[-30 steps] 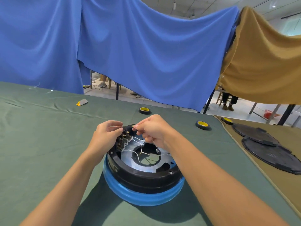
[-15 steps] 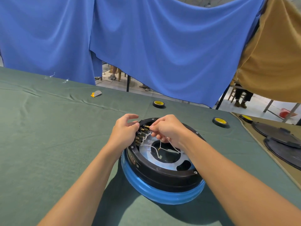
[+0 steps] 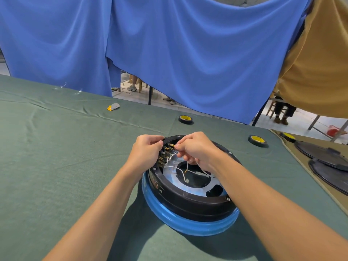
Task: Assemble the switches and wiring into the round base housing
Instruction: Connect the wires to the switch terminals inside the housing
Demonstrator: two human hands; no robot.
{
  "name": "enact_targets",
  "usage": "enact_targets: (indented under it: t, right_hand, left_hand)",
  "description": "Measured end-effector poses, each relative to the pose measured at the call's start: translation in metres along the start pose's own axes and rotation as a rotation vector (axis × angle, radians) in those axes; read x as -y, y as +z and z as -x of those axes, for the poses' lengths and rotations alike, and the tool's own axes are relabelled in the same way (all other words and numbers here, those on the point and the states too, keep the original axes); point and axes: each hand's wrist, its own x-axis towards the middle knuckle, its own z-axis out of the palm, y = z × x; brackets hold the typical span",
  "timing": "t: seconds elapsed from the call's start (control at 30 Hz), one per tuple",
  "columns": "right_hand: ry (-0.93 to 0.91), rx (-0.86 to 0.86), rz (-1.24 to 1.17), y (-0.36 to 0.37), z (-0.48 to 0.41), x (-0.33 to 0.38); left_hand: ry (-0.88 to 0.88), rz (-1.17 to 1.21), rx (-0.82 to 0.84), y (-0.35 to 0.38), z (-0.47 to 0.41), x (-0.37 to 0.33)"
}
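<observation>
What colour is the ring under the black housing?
Blue, glossy. The ring sits under the black housing; the head view shows it best.

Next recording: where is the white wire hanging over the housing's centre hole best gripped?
Pinch the white wire just above its brass tip, coming from above: the housing is open upward and that stretch hangs free over the hole, under the right hand.

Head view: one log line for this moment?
left hand holds switches | right hand pinches white wire at switches | housing on table
</observation>
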Motion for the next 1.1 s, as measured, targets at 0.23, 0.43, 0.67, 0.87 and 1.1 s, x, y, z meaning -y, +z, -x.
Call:
enact_targets:
  t: [0.23,0.43,0.67,0.87,1.1]
  right_hand:
    - [-0.026,-0.017,0.072,0.003,-0.002,0.004]
    - [-0.040,-0.009,0.072,0.004,-0.004,0.008]
    - [-0.050,-0.018,0.073,0.009,-0.005,0.007]
    - [-0.377,-0.153,0.701,0.009,0.009,0.005]
    - [-0.675,-0.366,0.658,-0.060,0.056,-0.027]
  left_hand:
    - [0.011,-0.015,-0.022,0.000,-0.002,0.002]
    - [0.019,-0.033,-0.033,0.001,-0.003,0.003]
    - [0.038,-0.057,-0.055,0.003,-0.005,0.005]
    - [0.064,-0.076,-0.064,0.003,-0.003,0.003]
    - [0.270,-0.365,-0.164,-0.002,0.008,-0.012]
